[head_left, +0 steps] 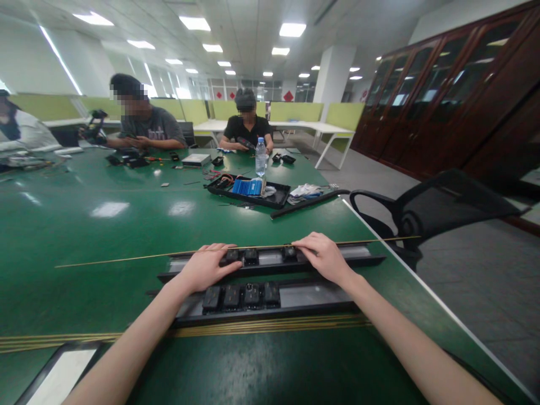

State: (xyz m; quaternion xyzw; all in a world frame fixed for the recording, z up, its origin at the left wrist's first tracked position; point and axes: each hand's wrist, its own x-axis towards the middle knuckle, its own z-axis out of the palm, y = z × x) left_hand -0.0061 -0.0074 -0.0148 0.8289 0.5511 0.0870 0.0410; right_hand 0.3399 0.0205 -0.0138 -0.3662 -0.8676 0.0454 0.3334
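A long thin brass rod (261, 247) runs crosswise along the far edge of a narrow black-sided channel (270, 259) with a pale floor. My left hand (206, 267) is bent over the rod and the far edge, its thumb stretched beside a black block (232, 256). On the right, my right hand (323, 259) is closed, thumb and fingertips pinching the rod near another black block (289, 254). Closer to me, a second similar channel (314, 298) holds a row of several black blocks (252, 295). The undersides of my fingers are hidden.
Several brass rods (253, 326) lie along the near side. A white-faced, dark-edged object (63, 371) is at lower left. Farther off are a black tray (276, 197) with a blue item, a bottle (260, 157) and a black strip (310, 203). A chair (447, 205) stands right; co-workers sit across.
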